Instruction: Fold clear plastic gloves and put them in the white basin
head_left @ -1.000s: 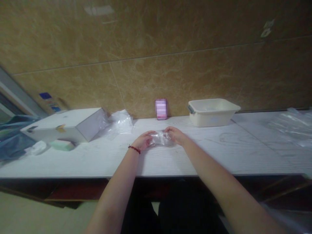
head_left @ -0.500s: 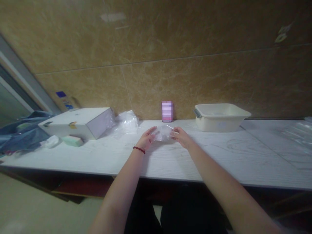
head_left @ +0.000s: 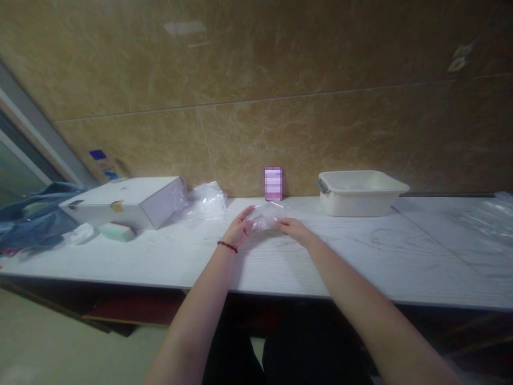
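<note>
Between my hands, just above the white table (head_left: 272, 267), is a clear plastic bag (head_left: 264, 216) with a crumpled lower part. My left hand (head_left: 239, 229), with a dark red bead bracelet at the wrist, is closed on the bag's left side, its thumb and fingers around it. My right hand (head_left: 293, 230) pinches the bag's lower right edge with the fingertips. Whether anything lies inside the bag I cannot make out. Behind it a phone (head_left: 273, 184) with a blurred-out screen leans upright against the wall.
Left stand a white box (head_left: 116, 200), a pale green sponge (head_left: 116, 232), crumpled clear plastic (head_left: 208, 200) and blue denim cloth (head_left: 38, 219). At right are a cream plastic basin (head_left: 363, 200) with a grey handle and clear plastic packaging (head_left: 487, 216). The tiled wall (head_left: 256, 128) closes off the back.
My right hand has moved slightly down and left along the bag, its fingers drawn closer together. The bag's upper part now stands more spread out. My left hand has hardly moved.
</note>
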`<state>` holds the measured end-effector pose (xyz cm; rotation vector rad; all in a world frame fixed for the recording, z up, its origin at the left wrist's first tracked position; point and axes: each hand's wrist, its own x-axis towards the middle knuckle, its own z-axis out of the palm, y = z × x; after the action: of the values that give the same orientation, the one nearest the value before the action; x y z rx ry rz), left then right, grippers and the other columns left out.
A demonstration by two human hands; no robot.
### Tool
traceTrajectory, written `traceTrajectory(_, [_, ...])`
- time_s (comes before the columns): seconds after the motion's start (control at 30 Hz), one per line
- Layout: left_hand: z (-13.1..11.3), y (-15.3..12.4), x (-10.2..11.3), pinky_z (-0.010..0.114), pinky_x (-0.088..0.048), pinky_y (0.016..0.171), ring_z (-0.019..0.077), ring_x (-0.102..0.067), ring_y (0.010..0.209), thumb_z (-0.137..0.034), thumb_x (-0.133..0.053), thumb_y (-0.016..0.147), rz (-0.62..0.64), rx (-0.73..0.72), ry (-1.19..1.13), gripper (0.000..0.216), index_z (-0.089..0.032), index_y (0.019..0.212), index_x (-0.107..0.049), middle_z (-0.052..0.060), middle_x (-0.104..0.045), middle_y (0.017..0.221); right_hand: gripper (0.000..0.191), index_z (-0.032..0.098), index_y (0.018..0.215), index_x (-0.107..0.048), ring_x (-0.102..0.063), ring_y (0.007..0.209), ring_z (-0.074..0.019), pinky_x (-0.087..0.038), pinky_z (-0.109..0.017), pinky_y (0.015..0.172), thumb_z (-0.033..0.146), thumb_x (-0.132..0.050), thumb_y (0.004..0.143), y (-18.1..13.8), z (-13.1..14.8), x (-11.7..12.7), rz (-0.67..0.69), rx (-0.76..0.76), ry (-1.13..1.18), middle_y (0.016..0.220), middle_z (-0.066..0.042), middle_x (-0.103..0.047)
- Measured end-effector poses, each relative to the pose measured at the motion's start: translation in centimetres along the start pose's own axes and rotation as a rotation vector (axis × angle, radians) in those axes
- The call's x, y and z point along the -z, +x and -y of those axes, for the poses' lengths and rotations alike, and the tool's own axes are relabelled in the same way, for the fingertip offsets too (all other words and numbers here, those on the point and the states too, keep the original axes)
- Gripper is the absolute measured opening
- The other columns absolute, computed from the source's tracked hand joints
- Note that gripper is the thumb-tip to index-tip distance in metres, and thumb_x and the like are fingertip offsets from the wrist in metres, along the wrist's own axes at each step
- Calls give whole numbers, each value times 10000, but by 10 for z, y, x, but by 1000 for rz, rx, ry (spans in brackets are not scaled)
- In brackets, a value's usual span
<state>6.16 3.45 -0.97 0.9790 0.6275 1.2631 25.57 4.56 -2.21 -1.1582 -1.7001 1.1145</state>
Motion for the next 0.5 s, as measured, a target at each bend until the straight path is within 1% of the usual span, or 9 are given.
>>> traceTrajectory(0.07, [-1, -1, -1, 269, -443, 718, 172, -545, 891, -31, -564, 599, 10, 9, 10, 533, -214, 1087, -456, 52, -567, 985, 317, 138, 686, -616, -462, 569, -102, -346, -219, 564, 435, -543, 603, -1, 1, 0, 19, 10, -29, 584, 17, -547])
traceTrajectory(0.17, [-1, -2, -1, 255, -448, 700, 158, -551, 865, -33, -563, 597, 41, 16, 12, 529, -223, 1081, -465, 46, -544, 1030, 282, 134, 668, -603, -470, 565, -108, -353, -221, 563, 402, -547, 600, 0, 2, 0, -20, 15, -40, 571, 21, -543])
traceTrajectory(0.3, [2, 0, 3, 227, -459, 644, 113, -566, 740, -23, -564, 577, 71, 29, 35, 537, -224, 1068, -481, 35, -527, 1050, 239, 144, 743, -607, -517, 710, -145, -374, -255, 678, 331, -564, 600, 1, 2, 2, -52, 92, 28, 722, -6, -599])
traceTrajectory(0.37, [3, 1, 4, 212, -457, 629, 106, -562, 721, -16, -564, 570, 88, 45, 53, 550, -219, 1074, -479, 38, -537, 1030, 245, 142, 771, -606, -521, 749, -154, -373, -273, 711, 312, -572, 598, 1, 2, 4, -57, 121, 63, 769, -19, -606])
traceTrajectory(0.5, [2, -1, 4, 193, -451, 621, 110, -559, 742, -18, -569, 569, 128, 79, 56, 557, -219, 1080, -478, 42, -521, 1055, 228, 136, 749, -603, -528, 703, -147, -388, -290, 698, 282, -587, 575, 2, 1, 4, -70, 95, 117, 721, -17, -606])
